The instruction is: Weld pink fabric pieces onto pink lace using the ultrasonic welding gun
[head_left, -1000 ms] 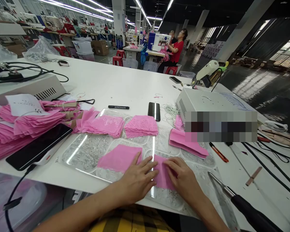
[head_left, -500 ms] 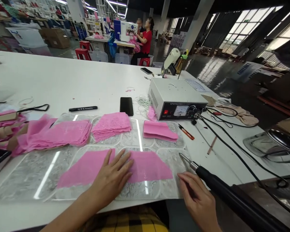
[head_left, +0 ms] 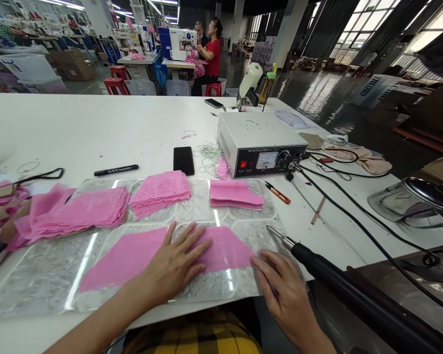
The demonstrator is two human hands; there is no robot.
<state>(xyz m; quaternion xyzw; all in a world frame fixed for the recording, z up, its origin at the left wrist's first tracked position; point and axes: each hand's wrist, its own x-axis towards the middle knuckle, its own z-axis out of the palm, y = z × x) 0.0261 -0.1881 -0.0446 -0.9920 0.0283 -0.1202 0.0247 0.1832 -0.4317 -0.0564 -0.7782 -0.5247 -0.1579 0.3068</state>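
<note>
My left hand point(head_left: 179, 260) lies flat with spread fingers over pink fabric on a clear, ridged plastic sheet point(head_left: 53, 260). Pink cloth shows on its left point(head_left: 127, 258) and right point(head_left: 227, 248); the hand covers the middle, so I cannot tell if it is one piece or two. At the right end's corner, the bent fingers and thumb of my right hand point(head_left: 286, 287) close on the fabric edge. Just beyond that hand lies a black pen-like handpiece with a metal tip point(head_left: 288, 242), its cable running from a grey control box point(head_left: 264, 135).
Behind the sheet's front part sit stacks of pink fabric point(head_left: 160, 194) and a folded pink piece point(head_left: 236, 194). A marker point(head_left: 116, 170), a phone point(head_left: 183, 161) and orange snips point(head_left: 278, 192) lie around. At right stands a lidded glass pot point(head_left: 409, 201). Two people sit at a distant sewing machine point(head_left: 177, 39).
My right hand has moved left from beside the handpiece tip onto the fabric's right corner. My left hand stays flat on the cloth. The camera view has shifted slightly.
</note>
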